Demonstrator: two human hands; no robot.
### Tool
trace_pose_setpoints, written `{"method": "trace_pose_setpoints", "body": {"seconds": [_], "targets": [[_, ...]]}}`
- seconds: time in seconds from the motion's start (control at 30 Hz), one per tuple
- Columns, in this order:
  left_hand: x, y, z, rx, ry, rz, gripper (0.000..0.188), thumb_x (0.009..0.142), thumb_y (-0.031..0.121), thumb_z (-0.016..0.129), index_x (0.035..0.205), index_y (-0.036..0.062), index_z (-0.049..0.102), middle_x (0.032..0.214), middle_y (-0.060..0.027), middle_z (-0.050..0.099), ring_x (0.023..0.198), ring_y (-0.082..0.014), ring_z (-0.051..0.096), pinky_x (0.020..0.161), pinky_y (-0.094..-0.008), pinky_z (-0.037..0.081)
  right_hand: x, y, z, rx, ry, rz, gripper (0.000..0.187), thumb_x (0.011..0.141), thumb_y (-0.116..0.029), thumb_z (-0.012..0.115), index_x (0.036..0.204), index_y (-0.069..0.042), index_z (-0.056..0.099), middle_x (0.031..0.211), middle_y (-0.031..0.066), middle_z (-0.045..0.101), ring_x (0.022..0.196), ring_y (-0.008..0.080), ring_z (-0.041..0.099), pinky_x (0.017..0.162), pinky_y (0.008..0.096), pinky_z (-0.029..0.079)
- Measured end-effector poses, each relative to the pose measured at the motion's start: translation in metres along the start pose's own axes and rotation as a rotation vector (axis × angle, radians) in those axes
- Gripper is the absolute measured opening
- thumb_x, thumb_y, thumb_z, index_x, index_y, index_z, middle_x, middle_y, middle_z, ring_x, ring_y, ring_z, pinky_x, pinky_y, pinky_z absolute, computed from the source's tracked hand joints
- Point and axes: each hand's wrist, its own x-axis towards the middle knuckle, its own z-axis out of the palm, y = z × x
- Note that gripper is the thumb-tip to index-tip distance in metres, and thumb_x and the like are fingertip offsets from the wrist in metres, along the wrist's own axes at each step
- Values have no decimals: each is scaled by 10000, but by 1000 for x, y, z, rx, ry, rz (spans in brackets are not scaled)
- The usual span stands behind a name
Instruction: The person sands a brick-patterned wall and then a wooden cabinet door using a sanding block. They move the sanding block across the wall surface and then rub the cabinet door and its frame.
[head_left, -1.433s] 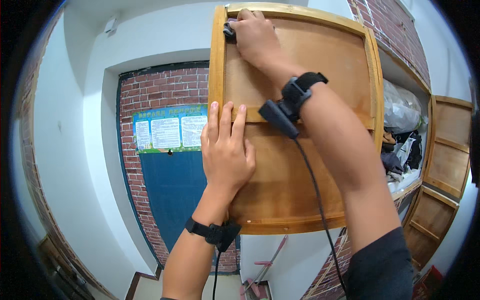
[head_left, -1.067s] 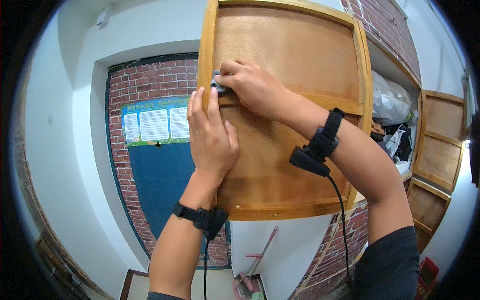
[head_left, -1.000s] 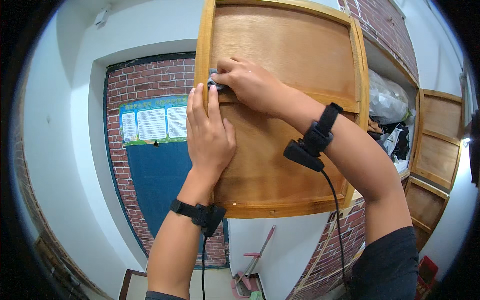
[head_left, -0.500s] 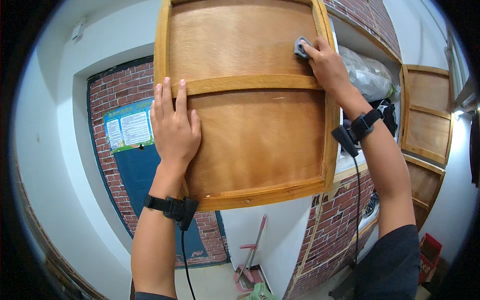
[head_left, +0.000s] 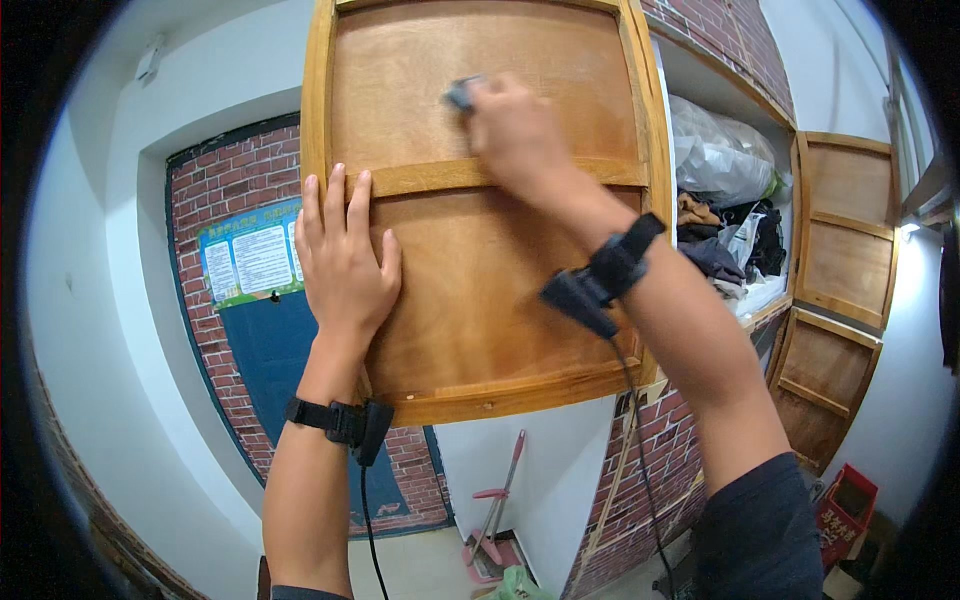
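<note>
A wooden cabinet door (head_left: 500, 290) with two recessed panels fills the middle of the view. Flat against its left edge lies my left hand (head_left: 346, 265), open, its fingers reaching up beside the crossbar (head_left: 440, 178) and the thumb apart. My right hand (head_left: 520, 135) is closed on a small grey cloth (head_left: 462, 94) against the upper panel (head_left: 400, 60), near its middle. Motion blurs the cloth and those fingers. Each wrist wears a black strap with a cabled black device; the right forearm crosses in front of the lower panel.
Right of the door, an open wall cupboard holds a clear plastic bag (head_left: 725, 150) and piled clothes (head_left: 735, 245). More wooden doors (head_left: 848, 220) hang farther right. Below are a pink broom and dustpan (head_left: 490, 550), and a red box (head_left: 848, 510). A blue door (head_left: 265, 350) stands left.
My right hand has swept the cloth leftward across the upper panel, from near its right edge to the middle. The left hand keeps its place on the door.
</note>
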Motion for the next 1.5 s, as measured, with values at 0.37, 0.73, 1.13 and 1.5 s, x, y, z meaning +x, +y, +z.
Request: {"method": "trace_pose_setpoints", "body": {"seconds": [0.37,0.73,1.13,1.5], "targets": [[0,-4,-1,-20,21,22,600,874,193,638,1453,98,512,1543,-144,442,1487,-362,301,1196,-507,281,5,19,-15,-66,51,-12,170,876,-22,608,1040,4,645,1048,235,619,878,460,668,792,528,565],[-1,0,-2,-41,7,1,613,882,200,645,1464,85,489,1562,-148,420,1498,-373,282,1206,-509,273,23,120,-31,-504,181,220,200,892,-123,594,905,62,671,1003,278,655,876,458,692,785,529,576],[1,-1,-3,-63,0,7,602,853,207,659,1421,51,535,1524,-177,454,1471,-402,313,1182,-532,282,124,-87,66,22,16,-73,201,928,-101,630,1067,4,729,1157,274,641,1004,399,703,803,466,609],[1,-3,-5,-15,-14,22,603,865,174,642,1447,79,515,1554,-146,434,1489,-374,297,1186,-520,286,107,31,20,39,296,-58,190,935,-180,581,958,-86,745,1012,237,668,914,421,684,811,512,553]]}}
